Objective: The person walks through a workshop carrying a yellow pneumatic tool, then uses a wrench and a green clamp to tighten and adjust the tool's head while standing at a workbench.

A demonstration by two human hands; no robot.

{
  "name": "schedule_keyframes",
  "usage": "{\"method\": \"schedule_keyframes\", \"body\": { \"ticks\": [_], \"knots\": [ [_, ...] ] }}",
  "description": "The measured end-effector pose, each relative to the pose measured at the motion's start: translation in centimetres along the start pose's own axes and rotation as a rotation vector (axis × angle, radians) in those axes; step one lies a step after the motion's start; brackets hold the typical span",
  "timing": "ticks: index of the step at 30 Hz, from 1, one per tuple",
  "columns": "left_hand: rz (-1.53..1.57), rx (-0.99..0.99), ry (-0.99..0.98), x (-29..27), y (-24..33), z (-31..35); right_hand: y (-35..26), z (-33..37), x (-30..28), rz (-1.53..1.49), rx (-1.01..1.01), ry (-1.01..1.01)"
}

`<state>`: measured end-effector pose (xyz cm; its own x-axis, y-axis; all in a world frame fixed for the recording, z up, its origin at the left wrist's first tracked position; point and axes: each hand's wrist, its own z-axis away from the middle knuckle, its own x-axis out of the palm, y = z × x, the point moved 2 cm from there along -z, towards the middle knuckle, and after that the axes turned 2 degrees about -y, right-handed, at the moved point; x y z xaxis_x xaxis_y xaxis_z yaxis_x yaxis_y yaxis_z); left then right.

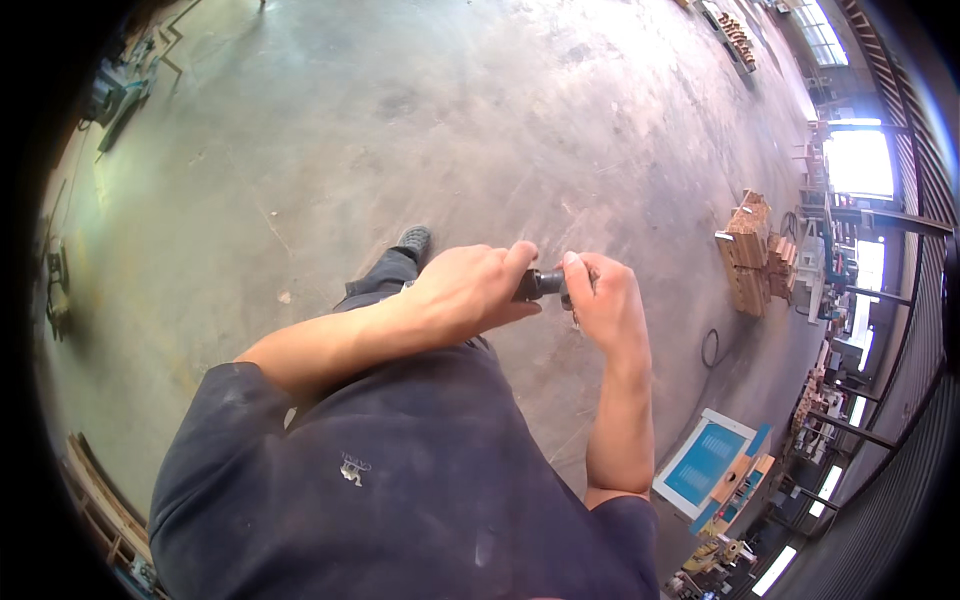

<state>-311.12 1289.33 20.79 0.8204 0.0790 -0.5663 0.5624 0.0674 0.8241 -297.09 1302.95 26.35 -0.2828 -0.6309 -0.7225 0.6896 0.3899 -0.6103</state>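
Note:
In front of my body, both hands meet on a dark, rounded object [545, 284] that looks like a short black cylinder with a thicker collar. My left hand [472, 286] is closed around its left end, the thumb side turned toward the other hand. From the right, my right hand [604, 300] grips the other end, its thumb lying along the top. Most of the object is hidden by the fingers, so its exact kind cannot be made out. Below it shows the bare concrete floor [560, 400].
Stacked wood pieces [745, 250] stand on the floor to the right, beside machines. Nearer on the right is a blue-topped machine table [708, 460]. A black hose loop [710, 348] lies between them. Long boards [105, 490] lean at the lower left. A pallet [730, 40] sits far off.

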Motion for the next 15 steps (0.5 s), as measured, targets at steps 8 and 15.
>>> {"method": "schedule_keyframes", "body": {
  "ticks": [8,15],
  "knots": [
    [0.143,-0.084,-0.143,-2.4,-2.4,-10.3,0.9,-9.2,-4.7,-0.01,-0.192,0.015],
    [0.108,-0.183,-0.19,-3.1,-2.6,-15.6,2.4,-14.2,-6.9,0.044,-0.198,0.016]
  ]
}}
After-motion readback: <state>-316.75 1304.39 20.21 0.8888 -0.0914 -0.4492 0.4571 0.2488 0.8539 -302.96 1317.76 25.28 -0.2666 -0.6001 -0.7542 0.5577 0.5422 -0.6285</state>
